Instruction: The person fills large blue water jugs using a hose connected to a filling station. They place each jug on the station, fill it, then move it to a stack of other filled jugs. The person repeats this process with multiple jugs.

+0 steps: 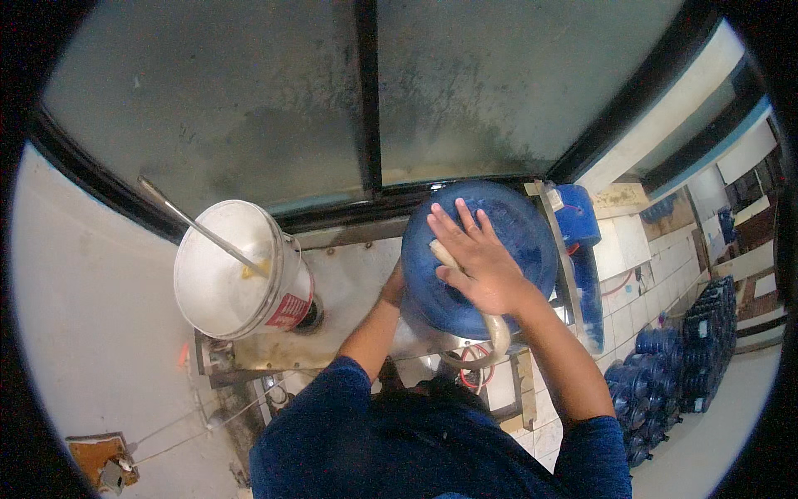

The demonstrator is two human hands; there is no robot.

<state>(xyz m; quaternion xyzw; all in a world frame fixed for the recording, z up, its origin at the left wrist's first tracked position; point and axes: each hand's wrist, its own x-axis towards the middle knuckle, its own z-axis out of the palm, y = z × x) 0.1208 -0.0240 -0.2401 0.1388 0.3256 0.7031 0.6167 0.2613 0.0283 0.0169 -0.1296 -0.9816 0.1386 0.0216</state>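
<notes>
A large blue plastic water jug (530,249) stands before me with its round base facing up. My right hand (477,262) lies across that base with fingers spread, keeping a pale flexible hose (497,337) under the palm. The hose's end pokes out between thumb and forefinger. On the jug's left side is my left hand (394,288); only its wrist and edge show, and the fingers are hidden by the jug. Beneath is a metal-topped bench (361,274).
A white plastic bucket (218,287), with a metal rod (193,221) leaning in it, stands left of the jug. Glass panes (461,93) rise behind the bench. A blue container (573,215) is at the right. Several blue jugs (654,368) are stacked farther right.
</notes>
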